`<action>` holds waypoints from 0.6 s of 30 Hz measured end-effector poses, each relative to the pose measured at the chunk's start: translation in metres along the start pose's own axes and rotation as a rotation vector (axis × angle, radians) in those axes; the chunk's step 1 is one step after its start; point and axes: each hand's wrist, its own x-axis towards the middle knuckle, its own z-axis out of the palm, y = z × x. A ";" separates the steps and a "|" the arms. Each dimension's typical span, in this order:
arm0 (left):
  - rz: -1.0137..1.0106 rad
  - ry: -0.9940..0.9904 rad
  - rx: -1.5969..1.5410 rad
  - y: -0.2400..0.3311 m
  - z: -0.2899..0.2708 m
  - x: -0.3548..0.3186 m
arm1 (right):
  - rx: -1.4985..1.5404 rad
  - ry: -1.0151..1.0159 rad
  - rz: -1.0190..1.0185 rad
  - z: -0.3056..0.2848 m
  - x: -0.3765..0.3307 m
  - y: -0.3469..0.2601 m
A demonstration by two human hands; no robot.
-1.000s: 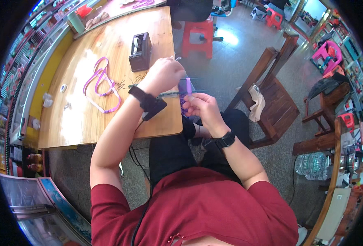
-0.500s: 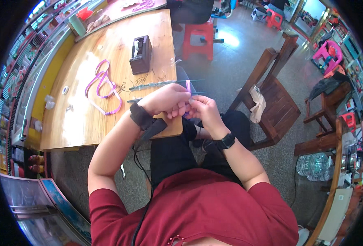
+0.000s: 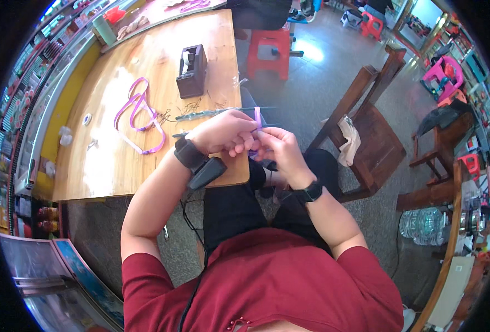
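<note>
The fingertips of both hands meet over a short piece of purple ribbon (image 3: 257, 117), which stands up between them just past the near corner of the wooden table (image 3: 112, 166). The left hand (image 3: 223, 133) is curled shut, its fingers pinching the ribbon's lower part; the right hand (image 3: 281, 146) is closed against it from the other side, fingers pressed to the same piece. How much ribbon lies inside the fists cannot be told. A black device (image 3: 198, 163) is strapped to the left wrist, and a black watch (image 3: 309, 192) sits on the right wrist.

On the table beyond the hands lies a thin green stem (image 3: 211, 114), then a loose loop of purple ribbon (image 3: 140, 113), and farther off a dark tape dispenser (image 3: 191, 71). To the right of the hands stands a wooden chair (image 3: 375, 133) with a pale cloth (image 3: 349, 141) on its seat. A red stool (image 3: 268, 51) stands beyond the table's far edge.
</note>
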 end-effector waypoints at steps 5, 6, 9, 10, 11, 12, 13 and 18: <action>-0.010 0.043 0.020 -0.001 0.003 0.002 | -0.324 -0.163 -0.096 -0.009 0.008 -0.072; -0.009 0.042 0.033 -0.001 0.004 0.001 | -0.349 -0.139 -0.123 0.000 0.018 -0.087; 0.002 0.049 0.051 -0.002 0.003 -0.002 | -0.435 -0.152 -0.199 0.035 0.065 -0.112; 0.014 0.044 0.057 -0.003 0.004 0.000 | -0.450 -0.173 -0.235 0.045 0.087 -0.111; 0.022 0.045 0.062 -0.005 0.004 -0.001 | -0.438 -0.196 -0.194 0.057 0.108 -0.110; 0.023 0.053 0.073 -0.005 0.005 -0.001 | -0.446 -0.222 -0.137 0.065 0.129 -0.108; 0.030 0.054 0.074 -0.003 0.007 -0.001 | -0.452 -0.223 -0.142 0.072 0.144 -0.107; 0.048 0.033 0.100 -0.004 0.007 -0.003 | -0.542 -0.057 0.084 0.112 0.193 -0.094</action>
